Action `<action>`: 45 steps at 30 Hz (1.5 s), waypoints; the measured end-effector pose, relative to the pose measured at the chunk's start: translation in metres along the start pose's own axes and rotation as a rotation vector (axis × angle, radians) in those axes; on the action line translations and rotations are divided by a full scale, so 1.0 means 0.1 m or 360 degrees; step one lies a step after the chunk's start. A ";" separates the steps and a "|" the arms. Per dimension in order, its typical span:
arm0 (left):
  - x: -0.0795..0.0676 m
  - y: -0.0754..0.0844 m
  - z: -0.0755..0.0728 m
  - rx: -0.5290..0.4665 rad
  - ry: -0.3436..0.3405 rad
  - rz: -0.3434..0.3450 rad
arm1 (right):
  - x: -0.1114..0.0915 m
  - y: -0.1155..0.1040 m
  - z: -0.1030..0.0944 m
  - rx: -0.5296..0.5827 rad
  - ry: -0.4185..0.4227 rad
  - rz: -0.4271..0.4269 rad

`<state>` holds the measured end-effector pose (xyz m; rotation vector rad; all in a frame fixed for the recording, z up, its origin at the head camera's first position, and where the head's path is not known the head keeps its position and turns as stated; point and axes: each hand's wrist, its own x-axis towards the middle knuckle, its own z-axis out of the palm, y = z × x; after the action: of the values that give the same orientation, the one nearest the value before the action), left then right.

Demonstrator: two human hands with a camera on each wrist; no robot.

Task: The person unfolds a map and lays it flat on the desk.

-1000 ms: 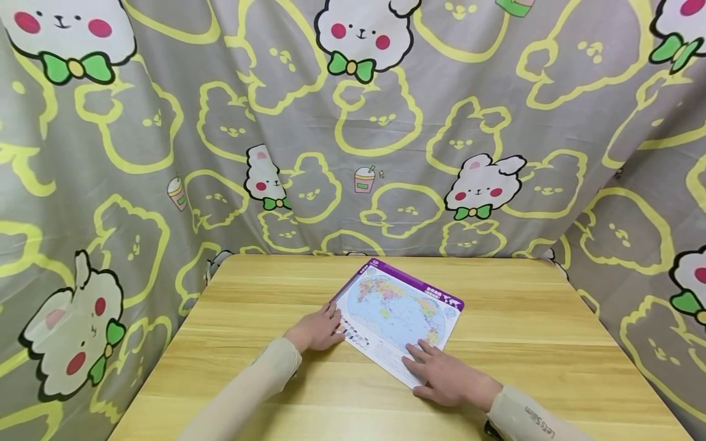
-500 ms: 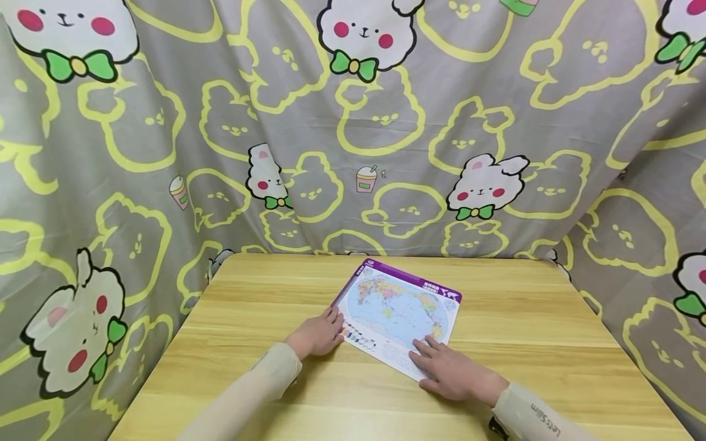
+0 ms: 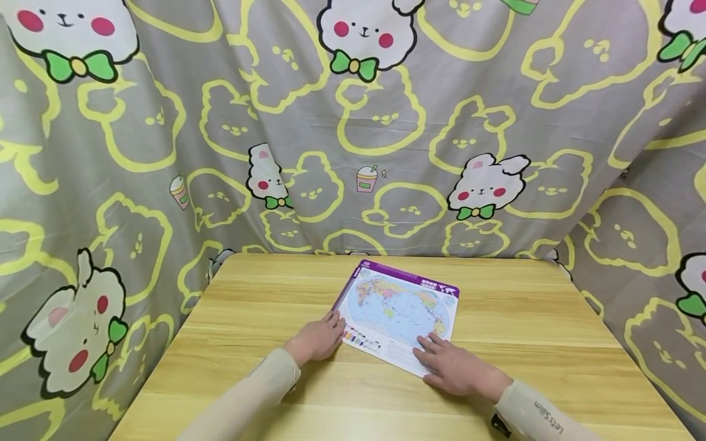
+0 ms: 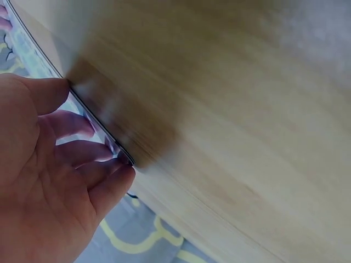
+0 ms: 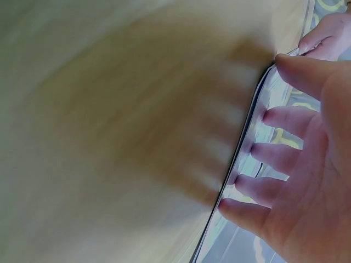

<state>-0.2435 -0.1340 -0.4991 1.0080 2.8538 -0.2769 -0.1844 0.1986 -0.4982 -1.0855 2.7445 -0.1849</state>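
Observation:
A glossy world map sheet with a purple top band lies at a slant on the wooden table. My left hand touches its near left corner, with the thumb at the edge and the fingertips on the surface, as the left wrist view also shows. On the near right corner rests my right hand, its fingers spread over the printed side. In the right wrist view the right hand has its fingertips along the sheet's dark edge and the thumb at a corner. That near right corner is partly covered by the hand.
The light wooden table stretches around the sheet on all sides. A grey curtain with yellow outlines and white rabbits hangs behind the table and along both its sides.
The map sheet has turned somewhat counterclockwise, its right side swinging away from me. My right hand has shifted slightly right and the left hand slightly nearer, both staying at its corners.

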 end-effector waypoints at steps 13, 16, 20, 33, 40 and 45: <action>-0.08 0.07 -0.04 -0.0007 0.0009 -0.0007 | 0.02 0.03 -0.04 -0.0024 0.0025 0.0007; -0.09 0.09 -0.05 -0.0018 -0.0003 -0.0017 | 0.03 0.05 -0.04 -0.0034 0.0042 -0.0003; -0.11 0.10 -0.05 -0.0025 -0.0012 -0.0027 | 0.03 0.07 -0.04 -0.0045 0.0061 -0.0013; -0.18 0.15 -0.08 -0.0032 0.0031 0.0002 | 0.06 0.15 -0.02 -0.0046 0.0083 0.0028; -0.20 0.19 -0.08 -0.0073 0.0000 0.0003 | 0.08 0.20 -0.03 -0.0019 0.0081 0.0063; -0.21 0.22 -0.06 -0.0071 -0.0017 -0.0003 | 0.09 0.23 -0.03 -0.0008 0.0057 0.0089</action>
<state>-0.2139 -0.1288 -0.4926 0.9930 2.8382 -0.2172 -0.2067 0.2087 -0.5002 -1.0144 2.8048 -0.1918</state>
